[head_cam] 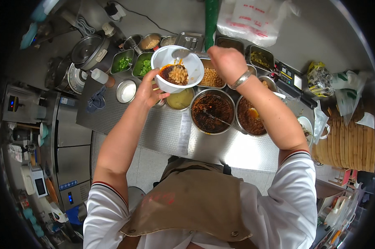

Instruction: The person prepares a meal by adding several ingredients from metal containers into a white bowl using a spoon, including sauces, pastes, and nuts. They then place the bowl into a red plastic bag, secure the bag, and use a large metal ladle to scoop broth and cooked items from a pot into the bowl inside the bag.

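My left hand (pixel 147 91) grips a white bowl (pixel 194 69) by its near left side, raised over the counter and tilted toward me. Dark red chili oil and a heap of pale chopped bits (pixel 178 75) lie inside it. In my right hand (pixel 227 63) is a metal spoon (pixel 180 54), its head blurred above the bowl's far rim. Beneath that hand stands a steel pan of chickpeas or similar pale beans (pixel 211 77). Closer to me are a round pot of dark chili sauce (pixel 211 112) with a utensil in it, and a second pot of reddish-brown sauce (pixel 251 116), partly under my forearm.
Pans of chopped greens (pixel 123 63), a white-powder bowl (pixel 126 91) and a yellowish sauce pot (pixel 180 99) sit left. A squeeze bottle (pixel 102 77) and grey cloth (pixel 96 99) lie beyond. A paper slip (pixel 185 133) hangs near the front edge; a scale (pixel 288 81) stands right.
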Demonstrator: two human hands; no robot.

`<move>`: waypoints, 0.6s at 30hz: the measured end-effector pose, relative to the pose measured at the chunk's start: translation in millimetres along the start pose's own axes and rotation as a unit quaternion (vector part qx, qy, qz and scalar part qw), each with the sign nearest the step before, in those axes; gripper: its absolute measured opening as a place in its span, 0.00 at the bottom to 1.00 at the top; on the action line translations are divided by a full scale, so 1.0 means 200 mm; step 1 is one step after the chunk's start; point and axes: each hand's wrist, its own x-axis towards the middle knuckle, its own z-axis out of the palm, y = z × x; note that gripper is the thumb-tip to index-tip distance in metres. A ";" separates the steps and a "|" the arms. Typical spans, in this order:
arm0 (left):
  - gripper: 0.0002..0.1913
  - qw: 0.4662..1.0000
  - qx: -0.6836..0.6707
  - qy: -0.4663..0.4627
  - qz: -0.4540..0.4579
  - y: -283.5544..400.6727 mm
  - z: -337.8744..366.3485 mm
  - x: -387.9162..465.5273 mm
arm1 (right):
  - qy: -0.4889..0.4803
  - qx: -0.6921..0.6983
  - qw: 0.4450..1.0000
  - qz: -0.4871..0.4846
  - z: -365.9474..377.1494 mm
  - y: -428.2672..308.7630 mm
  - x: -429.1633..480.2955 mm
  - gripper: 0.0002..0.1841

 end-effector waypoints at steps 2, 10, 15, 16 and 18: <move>0.35 1.000 -0.026 -0.001 -0.005 0.02 -0.08 -0.02 | 0.072 0.051 0.992 0.096 -0.02 -0.03 0.03 0.06; 0.32 0.996 -0.070 -0.038 0.048 0.30 -0.64 -0.13 | 0.068 0.247 0.922 0.291 0.40 -0.03 0.07 0.08; 0.30 0.995 -0.052 -0.008 0.079 0.43 -0.90 -0.16 | -0.026 0.076 0.958 0.273 0.79 -0.20 0.11 0.11; 0.29 0.996 -0.036 -0.002 0.087 0.45 -0.94 -0.16 | -0.052 0.063 0.953 0.292 0.85 -0.22 0.12 0.11; 0.27 0.996 -0.032 -0.031 0.074 0.47 -1.00 -0.14 | -0.049 0.056 0.947 0.312 0.94 -0.25 0.12 0.11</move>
